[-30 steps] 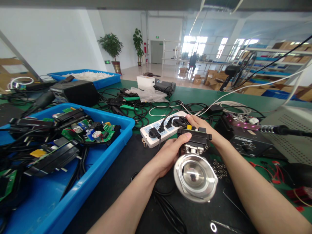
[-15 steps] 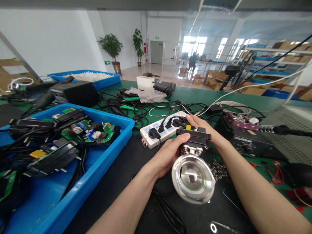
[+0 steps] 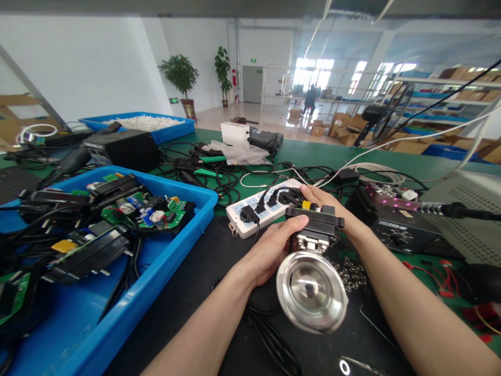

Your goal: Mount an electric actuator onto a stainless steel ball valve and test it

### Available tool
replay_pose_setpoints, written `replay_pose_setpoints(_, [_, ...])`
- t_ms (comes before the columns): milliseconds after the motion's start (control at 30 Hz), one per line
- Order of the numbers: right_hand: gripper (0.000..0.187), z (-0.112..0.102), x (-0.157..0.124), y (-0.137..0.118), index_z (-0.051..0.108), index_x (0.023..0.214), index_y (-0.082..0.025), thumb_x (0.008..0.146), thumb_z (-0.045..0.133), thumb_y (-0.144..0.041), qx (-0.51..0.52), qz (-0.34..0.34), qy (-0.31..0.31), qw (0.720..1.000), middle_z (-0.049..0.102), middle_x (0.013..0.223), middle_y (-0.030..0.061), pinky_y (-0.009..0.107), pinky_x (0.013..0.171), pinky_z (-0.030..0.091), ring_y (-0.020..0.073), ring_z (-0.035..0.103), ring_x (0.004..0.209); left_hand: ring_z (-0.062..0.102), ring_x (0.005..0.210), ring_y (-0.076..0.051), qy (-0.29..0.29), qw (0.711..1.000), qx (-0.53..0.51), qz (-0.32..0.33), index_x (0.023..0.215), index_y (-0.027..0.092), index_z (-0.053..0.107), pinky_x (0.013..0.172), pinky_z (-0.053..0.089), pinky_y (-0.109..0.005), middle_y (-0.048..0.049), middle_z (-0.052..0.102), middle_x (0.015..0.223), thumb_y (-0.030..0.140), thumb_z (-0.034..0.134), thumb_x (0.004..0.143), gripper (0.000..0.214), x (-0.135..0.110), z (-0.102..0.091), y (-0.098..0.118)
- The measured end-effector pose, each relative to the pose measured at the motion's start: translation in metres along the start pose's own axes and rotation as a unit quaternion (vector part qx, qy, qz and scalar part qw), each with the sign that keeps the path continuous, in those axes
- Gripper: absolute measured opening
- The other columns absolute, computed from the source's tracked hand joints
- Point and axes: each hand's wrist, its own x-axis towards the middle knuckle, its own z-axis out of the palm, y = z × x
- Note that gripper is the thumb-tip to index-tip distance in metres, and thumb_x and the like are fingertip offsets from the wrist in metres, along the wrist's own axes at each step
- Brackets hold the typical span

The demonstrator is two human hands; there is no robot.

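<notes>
My left hand [image 3: 272, 250] is closed on a device with a black plastic housing [image 3: 317, 224], its thumb lying over the top edge. Electronic parts, one of them yellow, stick up behind that edge. Below the housing a shiny round metal cup [image 3: 309, 292] is joined by a metal bracket and faces me. My right hand [image 3: 323, 198] is on the far side of the housing, at the right end of the white power strip [image 3: 242, 230]. Most of its fingers are hidden, so its grip cannot be made out. Black plugs [image 3: 248, 213] sit in the strip.
A blue tray [image 3: 195, 230] with several similar circuit-board units stands on the left. Small metal nuts [image 3: 352, 274], tweezers [image 3: 362, 365] and a white ring [image 3: 344, 367] lie on the dark mat. A black control box [image 3: 403, 235] and red wires [image 3: 444, 277] are at right.
The device tilts slightly and has shifted a little right and down in view. Both hands keep nearly the same places. The whole view has moved slightly.
</notes>
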Motion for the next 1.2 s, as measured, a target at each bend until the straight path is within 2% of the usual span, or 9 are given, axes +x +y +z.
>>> replay_pose_setpoints(233, [0.054,-0.002,-0.003,-0.005,0.069,0.114,-0.025,0.106,0.035,-0.066,0.015,-0.001,-0.001,1.000,0.074,0.132,0.0110,0.046,0.110,0.048,0.0320,0.067,0.122,0.072,0.089,-0.021,0.001,1.000,0.010,0.004,0.114,0.015,0.078,0.082,0.054,-0.030,-0.0113,0.080,0.106,0.053,0.079,0.088,0.046,-0.002,0.000,0.001])
replay_pose_setpoints(467, [0.058,0.000,0.002,0.002,0.069,0.110,-0.024,0.105,0.034,-0.069,0.012,-0.008,-0.003,1.000,0.075,0.129,0.0129,0.046,0.109,0.048,0.0329,0.068,0.121,0.071,0.090,-0.019,-0.008,1.000,0.011,0.004,0.118,0.014,0.078,0.081,0.054,-0.028,-0.0115,0.080,0.109,0.050,0.078,0.088,0.047,-0.003,0.001,0.002])
replay_pose_setpoints(633, [0.059,0.000,0.001,0.003,0.069,0.108,-0.025,0.104,0.034,-0.071,0.011,-0.014,-0.001,1.000,0.075,0.127,0.0123,0.046,0.107,0.050,0.0326,0.068,0.119,0.069,0.079,-0.017,-0.002,1.000,0.008,-0.003,0.112,0.013,0.078,0.075,0.053,-0.028,-0.0104,0.079,0.102,0.054,0.080,0.086,0.048,-0.002,-0.001,0.000])
replay_pose_setpoints(1200, [0.055,0.000,0.001,0.005,0.069,0.111,-0.025,0.105,0.036,-0.069,0.017,-0.014,0.005,1.000,0.074,0.131,0.0123,0.050,0.109,0.049,0.0337,0.067,0.122,0.071,0.085,-0.018,-0.008,1.000,0.009,0.004,0.111,0.013,0.078,0.081,0.054,-0.029,-0.0114,0.080,0.103,0.053,0.079,0.088,0.046,-0.001,-0.001,0.000])
